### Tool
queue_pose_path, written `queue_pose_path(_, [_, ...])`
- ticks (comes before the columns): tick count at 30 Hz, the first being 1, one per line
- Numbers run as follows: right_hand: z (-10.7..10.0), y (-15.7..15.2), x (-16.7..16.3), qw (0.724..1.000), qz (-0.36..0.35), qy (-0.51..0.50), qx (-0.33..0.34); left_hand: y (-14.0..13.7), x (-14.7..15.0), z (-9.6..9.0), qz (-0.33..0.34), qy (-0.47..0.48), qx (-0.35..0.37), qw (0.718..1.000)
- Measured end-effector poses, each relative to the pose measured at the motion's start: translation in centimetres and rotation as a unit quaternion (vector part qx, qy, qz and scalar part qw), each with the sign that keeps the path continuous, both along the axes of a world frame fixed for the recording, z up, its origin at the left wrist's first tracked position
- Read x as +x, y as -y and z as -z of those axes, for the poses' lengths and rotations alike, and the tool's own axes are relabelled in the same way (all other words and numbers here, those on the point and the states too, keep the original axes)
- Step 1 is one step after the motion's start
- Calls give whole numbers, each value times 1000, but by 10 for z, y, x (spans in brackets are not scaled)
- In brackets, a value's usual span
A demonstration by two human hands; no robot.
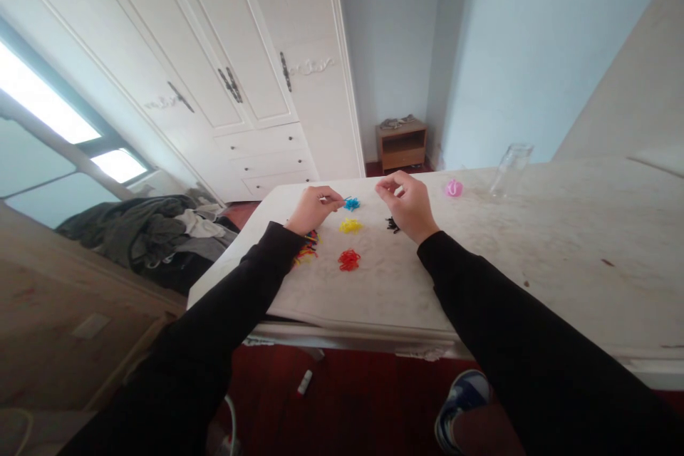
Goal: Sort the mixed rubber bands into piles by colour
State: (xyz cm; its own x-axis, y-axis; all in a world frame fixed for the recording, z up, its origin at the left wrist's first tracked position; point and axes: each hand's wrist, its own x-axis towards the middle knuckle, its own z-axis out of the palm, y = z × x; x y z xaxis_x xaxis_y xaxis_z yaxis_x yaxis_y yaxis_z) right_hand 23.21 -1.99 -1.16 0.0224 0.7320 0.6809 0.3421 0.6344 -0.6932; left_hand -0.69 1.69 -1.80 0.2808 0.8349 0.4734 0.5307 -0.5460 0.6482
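My left hand (318, 209) is closed in a pinch over the left part of the table, with a thin dark strand, likely a black rubber band (347, 198), at its fingertips. Right beside those fingertips lies a blue pile of rubber bands (351, 204). My right hand (409, 205) is also pinched; anything between its fingers is too small to make out. Partly behind it is a black pile (392, 225). Between the hands sit a yellow pile (351, 226) and, nearer me, a red pile (349, 260). A mixed-colour pile (307, 249) is half hidden by my left wrist.
A pink coiled item (454, 188) and a clear glass (511, 169) stand toward the table's far edge, right of my hands. The white table (566, 249) has dark specks. Beyond it are a white wardrobe (256, 100), a small wooden nightstand (402, 146) and heaped clothes (144, 239).
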Motion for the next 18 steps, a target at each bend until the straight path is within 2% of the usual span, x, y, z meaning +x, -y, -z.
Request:
queue_pose_path(4, [0, -2, 3, 1000, 14, -10, 2, -9, -8, 3, -46, -34, 8, 998])
queue_pose_path(8, [0, -1, 2, 1000, 2, 14, 12, -16, -3, 5, -56, -110, 30, 992])
queue_pose_path(10, [0, 0, 1, 1000, -4, 25, 13, -20, 1, 8, -64, -120, 33, 990])
queue_pose_path(14, [2, -1, 1, 999, -2, 37, 5, -22, 5, 9, -68, -75, 21, 995])
queue_pose_path(18, [6, -4, 1, 997, -9, 75, -6, -6, 11, 3, 7, 13, -3, 1000])
